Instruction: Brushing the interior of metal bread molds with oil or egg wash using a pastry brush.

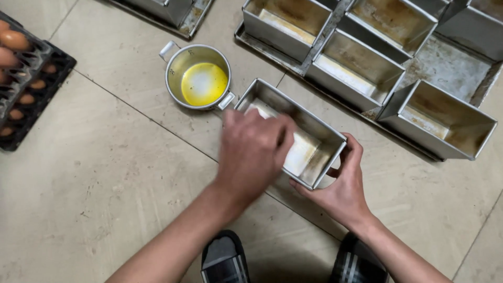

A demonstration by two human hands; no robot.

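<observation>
Gripping the near end wall of a rectangular metal loaf pan (309, 152), the right hand (343, 186) is closing thumb and fingers over the rim and steadying the pan on the tiled floor (105, 173). The left hand (254, 149) is reaching down into the pan, blurred with motion; fingers are curled, but whether they are pinching anything cannot be told. The pan is sitting directly in front of the person, just beside a small metal pot (199, 78) holding yellow liquid, the pot's handle nearly touching the pan's far corner. Several more loaf pans (361, 65) are standing on a worn metal tray (450, 65) beyond, and trays of brown eggs (21, 68) are stacked at the far left. Risks as judged: the left forearm is passing close to the pot, so a wide sweep could be knocking it and spilling the liquid across the tiles; the right hand is holding only one end, so pressure inside the pan could be making it skid or tip; slippers (225, 259) are close below any spill
</observation>
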